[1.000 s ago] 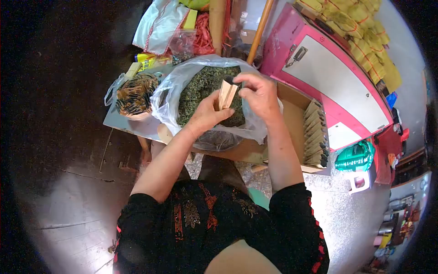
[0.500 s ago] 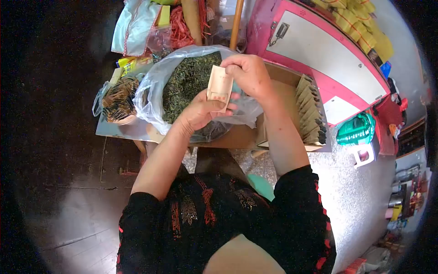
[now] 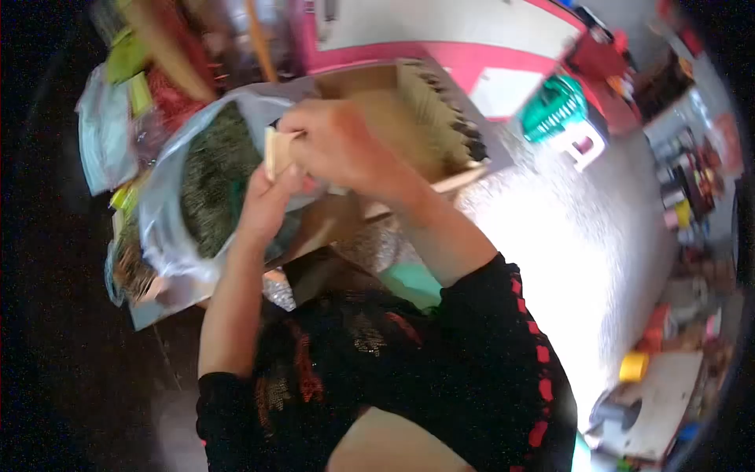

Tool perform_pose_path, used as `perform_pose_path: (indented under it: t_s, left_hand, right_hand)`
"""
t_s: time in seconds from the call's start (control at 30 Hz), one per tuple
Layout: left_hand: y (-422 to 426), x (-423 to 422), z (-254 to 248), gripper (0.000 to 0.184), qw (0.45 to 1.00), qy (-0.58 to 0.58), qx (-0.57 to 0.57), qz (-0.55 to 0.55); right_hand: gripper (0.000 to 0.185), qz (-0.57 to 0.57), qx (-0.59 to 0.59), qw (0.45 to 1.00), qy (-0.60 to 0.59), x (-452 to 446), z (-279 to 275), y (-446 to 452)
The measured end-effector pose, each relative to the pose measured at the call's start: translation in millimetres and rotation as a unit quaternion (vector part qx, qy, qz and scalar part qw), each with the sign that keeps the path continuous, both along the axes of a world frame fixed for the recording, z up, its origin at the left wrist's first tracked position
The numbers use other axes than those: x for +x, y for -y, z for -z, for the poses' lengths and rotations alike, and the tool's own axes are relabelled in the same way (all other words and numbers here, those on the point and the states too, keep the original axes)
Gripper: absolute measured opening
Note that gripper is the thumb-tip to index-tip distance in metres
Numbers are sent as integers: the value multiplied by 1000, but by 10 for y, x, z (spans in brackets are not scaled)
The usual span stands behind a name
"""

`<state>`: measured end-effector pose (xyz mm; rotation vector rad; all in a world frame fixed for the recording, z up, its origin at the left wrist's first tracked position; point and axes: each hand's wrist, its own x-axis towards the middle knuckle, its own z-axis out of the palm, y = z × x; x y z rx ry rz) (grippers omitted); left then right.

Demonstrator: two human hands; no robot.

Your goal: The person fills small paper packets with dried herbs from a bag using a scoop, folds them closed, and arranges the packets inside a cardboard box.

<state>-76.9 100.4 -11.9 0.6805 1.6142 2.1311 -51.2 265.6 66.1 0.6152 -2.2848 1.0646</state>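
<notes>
A small, pale tan paper packet (image 3: 275, 153) is held upright between both hands, above the edge of a plastic bag. My left hand (image 3: 271, 195) is closed around its lower part. The fingers of my right hand (image 3: 334, 145) pinch its upper side, though motion blurs them. Under and to the left of the hands lies the clear plastic bag (image 3: 161, 197), its mouth wide and full of dark green dried leaves (image 3: 216, 185). Just past my right hand is a cardboard box (image 3: 366, 90), with a row of tan packets with dark ends (image 3: 436, 118) along its right side.
A pink and white cabinet (image 3: 440, 35) stands behind the box. Left of the bag are a bundle of brown pieces (image 3: 134, 267) and a pale cloth (image 3: 102, 130). A green bag (image 3: 554, 106) and a white stool (image 3: 582, 145) are at the right.
My view has turned to the right, so bag and box appear further left. The packet has turned from face-on to nearly edge-on, and my right hand has come lower along it.
</notes>
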Motion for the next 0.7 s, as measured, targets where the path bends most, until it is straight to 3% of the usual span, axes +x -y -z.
perform_pose_path:
  t_s: [0.07, 0.13, 0.3, 0.37, 0.43, 0.5, 0.53, 0.6, 0.7]
  left_hand:
    - [-188, 65, 2, 28, 999, -10, -6, 42]
    - [-424, 73, 71, 33, 994, -80, -26, 67]
    - [-1092, 141, 45, 47, 971, -97, -39, 215]
    - [-1307, 116, 76, 48, 951, -172, -122, 228]
    - [-1541, 122, 74, 46, 950, -163, -135, 230]
    - [-1757, 115, 94, 41, 929, -78, -252, 260]
    - [-1867, 69, 230, 41, 930, -73, -251, 259]
    - [-2109, -23, 597, 45, 900, -340, -225, 157]
    - [-2385, -37, 600, 56, 916, -281, -257, 129]
  right_hand:
    - [10, 15, -26, 999, 32, 287, 22, -143]
    - [9, 98, 4, 993, -65, 464, 119, -346]
    - [12, 220, -1, 972, -82, 949, 293, -1003]
    - [10, 306, -66, 950, -8, 1212, 364, -1290]
    - [10, 362, -43, 930, -46, 1403, 380, -1541]
    - [10, 425, -28, 905, -17, 1538, 433, -1712]
    - [10, 447, -17, 895, -4, 1567, 460, -1756]
    - [10, 449, 6, 894, -14, 1566, 594, -1871]
    - [11, 454, 38, 889, -42, 1510, 682, -1903]
